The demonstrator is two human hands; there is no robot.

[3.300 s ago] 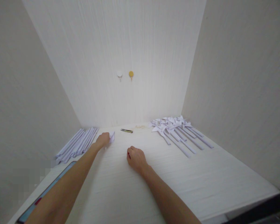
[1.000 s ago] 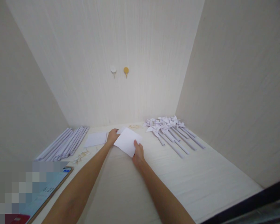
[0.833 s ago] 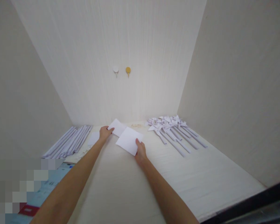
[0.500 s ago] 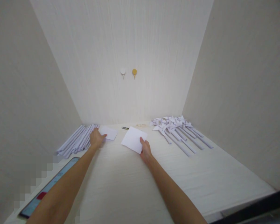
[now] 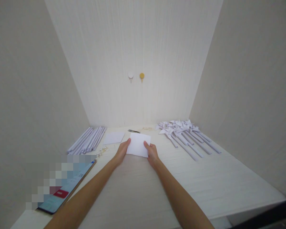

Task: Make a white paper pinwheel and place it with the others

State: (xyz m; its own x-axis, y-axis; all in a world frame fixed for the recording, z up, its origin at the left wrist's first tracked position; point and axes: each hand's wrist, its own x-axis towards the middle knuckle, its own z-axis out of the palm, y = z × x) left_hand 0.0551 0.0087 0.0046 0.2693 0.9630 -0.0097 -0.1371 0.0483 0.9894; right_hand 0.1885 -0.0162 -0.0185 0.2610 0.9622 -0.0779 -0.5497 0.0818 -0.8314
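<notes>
Both hands hold one white paper sheet (image 5: 138, 144) over the bench (image 5: 138, 187). The left hand (image 5: 121, 152) grips the sheet's left edge, fingers (image 5: 126, 143) closed on it; the right hand (image 5: 152, 152) grips the right edge, fingers (image 5: 146, 144) pinched on it likewise. The sheet lies between the two sets of fingers, flat or nearly so; whether it touches the bench cannot be told. Beyond the left fingers lies a second paper square (image 5: 113, 138), apart from them. Further left is a row of rolled paper sticks (image 5: 87, 143). Beyond the sheet lies a small dark tool (image 5: 133, 131). Right of the right fingers, well apart, lie paper pinwheels (image 5: 184, 133). A phone (image 5: 66, 187) lies near the left forearm.
</notes>
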